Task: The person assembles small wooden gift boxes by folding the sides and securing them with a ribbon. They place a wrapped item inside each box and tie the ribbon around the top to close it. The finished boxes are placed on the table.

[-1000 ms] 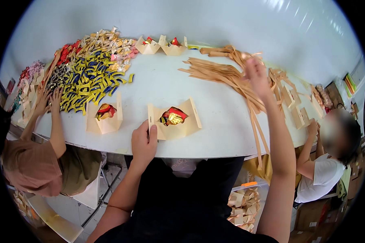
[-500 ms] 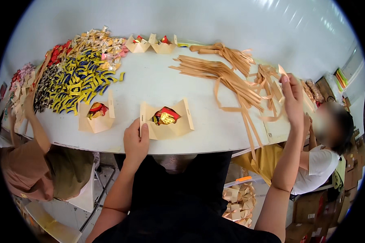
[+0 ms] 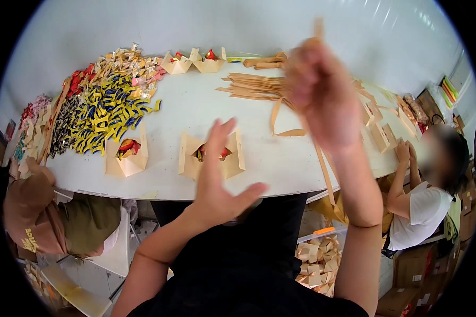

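My left hand point(image 3: 214, 191) is raised over the near table edge, its fingers spread and nothing in it. Behind it, partly hidden, stands an open cream card box point(image 3: 236, 165) with wrapped sweets inside. High in front of me, my right hand point(image 3: 325, 98) is blurred and closed on a tan ribbon point(image 3: 318, 27), whose tip sticks up above the fingers. Under that hand lies a bundle of tan ribbons point(image 3: 251, 87), some hanging over the table edge. Left of the first box is another open card box point(image 3: 125, 165) with red-wrapped sweets.
A large heap of wrapped sweets point(image 3: 108, 108) covers the table's left. Two filled boxes point(image 3: 209, 64) stand at the back. One person point(image 3: 42, 211) sits at left, another point(image 3: 426, 211) at right. A bin of folded boxes point(image 3: 320, 264) is below on the floor.
My left hand has let go of the middle box and lifted, fingers spread. My right hand has swung left and toward me with the ribbon.
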`<state>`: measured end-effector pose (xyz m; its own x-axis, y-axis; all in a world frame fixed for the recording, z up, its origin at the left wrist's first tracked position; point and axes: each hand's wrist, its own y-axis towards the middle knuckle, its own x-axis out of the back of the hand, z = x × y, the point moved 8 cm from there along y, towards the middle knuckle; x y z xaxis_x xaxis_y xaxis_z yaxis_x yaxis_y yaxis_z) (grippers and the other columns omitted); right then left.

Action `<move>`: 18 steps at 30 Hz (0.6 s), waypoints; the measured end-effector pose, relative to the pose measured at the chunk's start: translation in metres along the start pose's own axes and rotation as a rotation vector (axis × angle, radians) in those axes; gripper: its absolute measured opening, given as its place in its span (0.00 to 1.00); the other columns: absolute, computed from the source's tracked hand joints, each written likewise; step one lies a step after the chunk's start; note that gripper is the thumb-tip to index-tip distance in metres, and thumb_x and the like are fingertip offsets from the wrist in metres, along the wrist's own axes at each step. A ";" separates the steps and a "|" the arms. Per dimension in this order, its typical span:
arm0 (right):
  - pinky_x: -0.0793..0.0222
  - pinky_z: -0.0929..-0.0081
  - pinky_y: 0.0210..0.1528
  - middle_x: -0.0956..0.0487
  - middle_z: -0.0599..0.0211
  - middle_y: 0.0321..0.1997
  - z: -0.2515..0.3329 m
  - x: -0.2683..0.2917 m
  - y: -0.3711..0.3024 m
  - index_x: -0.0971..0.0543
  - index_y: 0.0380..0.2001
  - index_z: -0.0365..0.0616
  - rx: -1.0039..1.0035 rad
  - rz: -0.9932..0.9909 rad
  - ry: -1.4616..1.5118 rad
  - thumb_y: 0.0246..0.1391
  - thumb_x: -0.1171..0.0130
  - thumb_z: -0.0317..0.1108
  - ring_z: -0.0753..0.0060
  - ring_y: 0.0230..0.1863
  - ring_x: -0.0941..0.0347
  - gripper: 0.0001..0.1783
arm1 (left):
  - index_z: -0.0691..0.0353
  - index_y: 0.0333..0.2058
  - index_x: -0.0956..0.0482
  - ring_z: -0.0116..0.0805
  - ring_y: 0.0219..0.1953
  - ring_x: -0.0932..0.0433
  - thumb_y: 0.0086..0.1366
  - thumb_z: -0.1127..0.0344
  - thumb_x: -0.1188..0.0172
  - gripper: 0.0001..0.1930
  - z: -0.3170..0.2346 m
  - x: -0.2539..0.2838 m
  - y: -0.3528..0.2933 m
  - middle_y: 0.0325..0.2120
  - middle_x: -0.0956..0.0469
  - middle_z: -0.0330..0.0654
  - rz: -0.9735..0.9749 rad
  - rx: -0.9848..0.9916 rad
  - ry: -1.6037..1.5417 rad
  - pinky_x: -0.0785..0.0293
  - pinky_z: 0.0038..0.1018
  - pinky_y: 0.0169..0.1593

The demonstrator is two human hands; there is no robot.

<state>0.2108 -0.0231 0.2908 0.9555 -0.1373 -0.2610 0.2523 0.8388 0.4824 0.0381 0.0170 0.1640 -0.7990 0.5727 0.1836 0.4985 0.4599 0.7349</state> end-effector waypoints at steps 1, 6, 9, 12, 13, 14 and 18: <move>0.38 0.80 0.36 0.34 0.76 0.32 -0.016 -0.024 -0.004 0.30 0.37 0.49 -0.032 0.113 -0.053 0.81 0.55 0.42 0.81 0.31 0.39 0.15 | 0.73 0.75 0.44 0.54 0.74 0.35 0.68 0.63 0.28 0.45 0.004 -0.019 0.005 0.70 0.34 0.60 0.091 -0.022 0.031 0.36 0.47 0.74; 0.34 0.55 0.72 0.22 0.51 0.63 -0.041 -0.100 -0.035 0.23 0.63 0.44 0.189 0.628 -0.685 0.76 0.44 0.48 0.47 0.71 0.31 0.23 | 0.67 0.63 0.35 0.44 0.59 0.27 0.80 0.62 0.46 0.21 0.030 -0.029 -0.001 0.54 0.29 0.51 0.073 0.162 -0.218 0.28 0.44 0.68; 0.53 0.45 0.83 0.43 0.46 0.85 -0.041 -0.023 -0.034 0.32 0.77 0.50 0.148 0.502 -1.072 0.75 0.45 0.52 0.35 0.87 0.58 0.34 | 0.65 0.51 0.28 0.37 0.43 0.21 0.87 0.64 0.59 0.13 0.045 -0.029 -0.017 0.39 0.24 0.43 -0.119 0.372 -0.610 0.23 0.41 0.63; 0.64 0.36 0.84 0.53 0.46 0.88 -0.089 0.134 -0.034 0.36 0.81 0.54 0.021 0.116 -1.647 0.77 0.49 0.54 0.34 0.88 0.64 0.36 | 0.61 0.42 0.31 0.32 0.32 0.29 0.86 0.58 0.63 0.16 0.041 -0.017 -0.016 0.26 0.34 0.37 -0.234 0.346 -0.728 0.21 0.40 0.51; 0.68 0.32 0.83 0.53 0.46 0.88 -0.116 0.185 -0.040 0.37 0.81 0.58 -0.097 0.041 -1.661 0.77 0.51 0.56 0.33 0.88 0.65 0.36 | 0.60 0.42 0.32 0.32 0.31 0.30 0.86 0.57 0.64 0.16 0.038 -0.012 -0.021 0.25 0.35 0.36 -0.247 0.330 -0.789 0.21 0.40 0.48; 0.72 0.28 0.83 0.53 0.46 0.89 -0.143 0.232 -0.044 0.39 0.82 0.61 -0.207 -0.038 -1.670 0.77 0.53 0.59 0.32 0.88 0.65 0.37 | 0.58 0.40 0.33 0.32 0.28 0.35 0.84 0.53 0.64 0.18 0.036 -0.009 -0.024 0.23 0.39 0.35 -0.256 0.340 -0.754 0.22 0.39 0.43; 0.78 0.23 0.81 0.53 0.45 0.88 -0.224 0.319 -0.032 0.39 0.82 0.65 -0.461 -0.037 -1.807 0.73 0.59 0.72 0.33 0.88 0.67 0.43 | 0.55 0.40 0.32 0.33 0.26 0.37 0.83 0.48 0.60 0.18 0.030 0.006 -0.042 0.22 0.40 0.36 -0.238 0.315 -0.785 0.28 0.37 0.36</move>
<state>0.4735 0.0248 0.0046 0.0134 -0.2192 0.9756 0.5135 0.8387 0.1814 0.0226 0.0217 0.1151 -0.4896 0.6857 -0.5386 0.5104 0.7262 0.4606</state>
